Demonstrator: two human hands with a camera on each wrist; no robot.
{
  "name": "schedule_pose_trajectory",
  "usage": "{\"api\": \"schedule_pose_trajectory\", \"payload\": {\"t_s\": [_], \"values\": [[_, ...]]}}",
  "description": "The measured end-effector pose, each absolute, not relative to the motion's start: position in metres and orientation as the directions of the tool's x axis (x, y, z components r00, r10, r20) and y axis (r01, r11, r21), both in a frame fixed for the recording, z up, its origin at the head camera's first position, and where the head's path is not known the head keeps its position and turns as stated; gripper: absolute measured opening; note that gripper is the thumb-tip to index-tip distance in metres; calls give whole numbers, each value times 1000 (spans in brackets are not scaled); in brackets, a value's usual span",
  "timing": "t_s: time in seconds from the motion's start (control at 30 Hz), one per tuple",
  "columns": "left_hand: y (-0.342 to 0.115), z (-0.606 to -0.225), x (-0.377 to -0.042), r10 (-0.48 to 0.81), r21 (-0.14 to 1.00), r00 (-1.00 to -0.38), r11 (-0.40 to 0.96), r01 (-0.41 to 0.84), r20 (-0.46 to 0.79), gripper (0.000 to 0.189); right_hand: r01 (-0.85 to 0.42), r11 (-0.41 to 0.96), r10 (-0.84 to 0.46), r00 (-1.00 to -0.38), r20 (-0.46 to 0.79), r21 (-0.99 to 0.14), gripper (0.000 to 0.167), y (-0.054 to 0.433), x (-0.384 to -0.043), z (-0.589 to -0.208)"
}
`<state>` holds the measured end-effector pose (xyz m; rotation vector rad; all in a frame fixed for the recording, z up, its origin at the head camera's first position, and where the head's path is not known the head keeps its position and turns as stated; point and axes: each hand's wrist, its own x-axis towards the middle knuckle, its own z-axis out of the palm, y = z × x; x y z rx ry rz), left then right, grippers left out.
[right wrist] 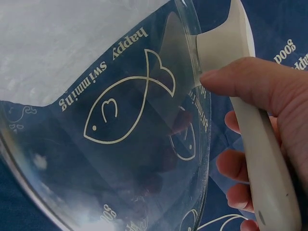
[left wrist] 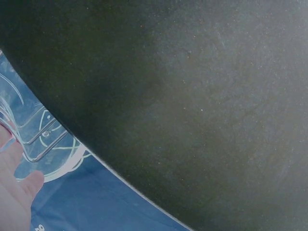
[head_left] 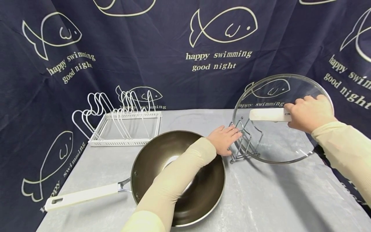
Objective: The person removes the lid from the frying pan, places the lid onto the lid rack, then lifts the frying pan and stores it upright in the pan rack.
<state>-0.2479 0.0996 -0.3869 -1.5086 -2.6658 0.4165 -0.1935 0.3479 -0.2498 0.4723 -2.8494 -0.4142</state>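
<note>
In my right hand [head_left: 311, 112] I grasped a round, white-handled, clear-glass lid [head_left: 279, 132], fingertips [right wrist: 239, 196] visible only in wrist view; left hand [head_left: 224, 140] outstretched.

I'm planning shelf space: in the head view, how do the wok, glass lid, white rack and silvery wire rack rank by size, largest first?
1. Wok, handle included
2. Glass lid; it and the wok without its handle look too alike to rank
3. White rack
4. Silvery wire rack

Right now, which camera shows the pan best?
The head view: the pan appears nearly whole there, white handle included, though the left arm covers part. The left wrist view shows only a dark close-up portion; the right wrist view, none.
</note>
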Motion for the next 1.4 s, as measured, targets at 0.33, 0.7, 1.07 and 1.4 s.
{"api": "schedule_pose_trajectory", "payload": {"t_s": [0.33, 0.7, 1.07, 1.4], "values": [[103, -381, -243, 818, -289, -570, 528, 798, -79, 77, -278, 910, -359, -898, 253, 306, 42, 343, -189, -253], [94, -369, -232, 786, -302, -614, 569, 765, -73, 71, -343, 907, -419, -786, 454, 243, 45, 327, -181, -267], [54, -348, -218, 775, -180, -611, 585, 791, -163, 71, -429, 892, -444, -770, 458, 143, 56, 290, -161, -295], [-30, -332, -209, 765, -139, -619, 603, 786, -178, 67, -451, 853, -360, -873, 329, -264, 53, 255, -140, -335]]}}
